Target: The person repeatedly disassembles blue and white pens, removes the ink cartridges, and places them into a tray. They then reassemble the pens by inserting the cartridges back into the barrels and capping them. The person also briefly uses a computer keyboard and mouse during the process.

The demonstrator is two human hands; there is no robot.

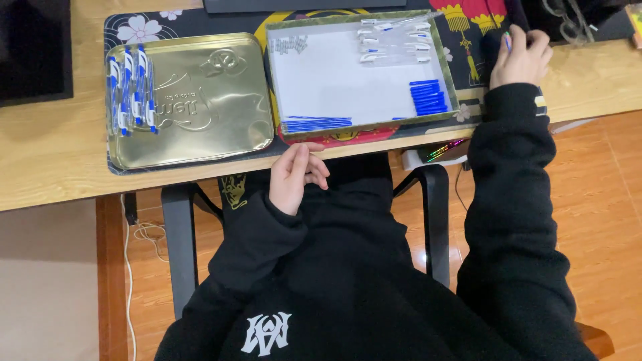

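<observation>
- The left hand (296,175) rests at the near edge of the bench (53,154), at about 6 o'clock from the tray (451,80); its fingers are loosely curled together and hold nothing.
- The right hand (518,60) lies at 3 o'clock from the tray, on a dark thing, perhaps a computer mouse (491,47), though the view is too poor to be sure; its fingers are bent down over it.
- The tray is a shallow box with a white floor and a green rim, standing on a patterned mat (134,27).
- Inside the tray, clear pen barrels (394,41) lie toward 12 o'clock, short blue pieces (428,97) toward 4 o'clock, and thin blue refills (317,124) toward 7 o'clock.
- A gold tin lid (200,100) sits just beside the tray at 9 o'clock.
- Finished blue-and-white pens (132,90) lie side by side at the tin lid's 9 o'clock edge, well apart from both hands.
</observation>
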